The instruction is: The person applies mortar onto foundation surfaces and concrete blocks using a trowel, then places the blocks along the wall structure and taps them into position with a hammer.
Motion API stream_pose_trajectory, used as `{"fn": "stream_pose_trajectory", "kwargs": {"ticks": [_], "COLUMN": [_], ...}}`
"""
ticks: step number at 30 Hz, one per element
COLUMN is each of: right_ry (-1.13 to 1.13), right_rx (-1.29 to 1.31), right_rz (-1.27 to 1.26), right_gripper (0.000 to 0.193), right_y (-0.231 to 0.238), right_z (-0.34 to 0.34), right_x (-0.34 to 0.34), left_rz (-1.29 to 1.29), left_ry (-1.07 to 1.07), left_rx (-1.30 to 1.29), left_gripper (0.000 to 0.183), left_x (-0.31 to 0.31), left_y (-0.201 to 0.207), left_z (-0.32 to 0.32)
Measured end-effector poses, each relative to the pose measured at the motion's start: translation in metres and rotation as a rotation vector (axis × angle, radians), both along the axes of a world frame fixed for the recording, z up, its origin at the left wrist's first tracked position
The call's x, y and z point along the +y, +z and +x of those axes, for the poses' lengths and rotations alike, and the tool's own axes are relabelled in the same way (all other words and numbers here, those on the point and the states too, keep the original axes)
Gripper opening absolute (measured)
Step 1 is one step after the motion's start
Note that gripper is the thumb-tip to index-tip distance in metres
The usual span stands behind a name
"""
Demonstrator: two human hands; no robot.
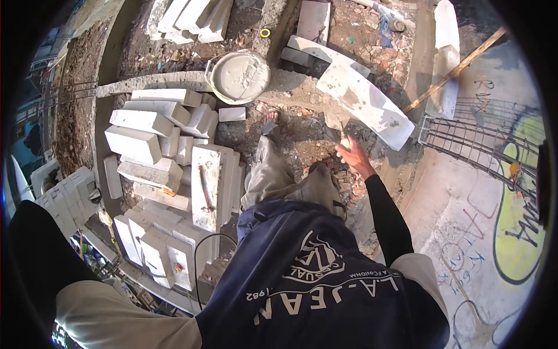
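Observation:
My right hand (353, 156) is closed around the handle of a trowel. Its mortar-smeared blade (336, 118) points away from me, beside a long white block (366, 104) lying at an angle on the low wall. Grey mortar spots mark that block's face. My left arm (40, 256), in a black sleeve, stretches out to the far left, and the hand on it does not show. Ahead of me, a round bucket (240, 77) holds wet grey mortar.
White blocks (139, 142) are stacked to my left; a hammer-like tool (205, 189) lies on one. Steel rebar cages (476, 136) jut out at right, near a wooden pole (456, 70). A yellow tape roll (265, 33) sits beyond the bucket. Rubble covers the ground by my feet.

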State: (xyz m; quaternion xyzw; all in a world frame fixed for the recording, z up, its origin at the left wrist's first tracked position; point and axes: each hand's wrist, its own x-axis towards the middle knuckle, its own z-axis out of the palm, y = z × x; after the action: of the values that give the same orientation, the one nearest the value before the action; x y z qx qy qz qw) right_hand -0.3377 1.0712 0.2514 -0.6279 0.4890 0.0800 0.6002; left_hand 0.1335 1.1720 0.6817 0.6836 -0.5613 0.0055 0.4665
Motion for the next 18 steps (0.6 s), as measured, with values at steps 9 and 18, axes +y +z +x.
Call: {"fn": "stream_pose_trajectory", "kwargs": {"ticks": [9, 18], "right_ry": [0.311, -0.341], "right_rx": [-0.862, -0.721], "right_rz": [-0.571, 0.362], "right_gripper": [0.030, 0.033], "right_y": [-0.047, -0.071], "right_z": [0.406, 0.571], "right_x": [0.053, 0.056], "left_rz": [0.322, -0.137], "left_ry": [0.319, 0.170], "left_rx": [0.277, 0.166], "left_gripper": [0.063, 0.060], "left_x": [0.066, 0.021], "left_y": [-0.151, -0.066], "left_z": [0.128, 0.242]}}
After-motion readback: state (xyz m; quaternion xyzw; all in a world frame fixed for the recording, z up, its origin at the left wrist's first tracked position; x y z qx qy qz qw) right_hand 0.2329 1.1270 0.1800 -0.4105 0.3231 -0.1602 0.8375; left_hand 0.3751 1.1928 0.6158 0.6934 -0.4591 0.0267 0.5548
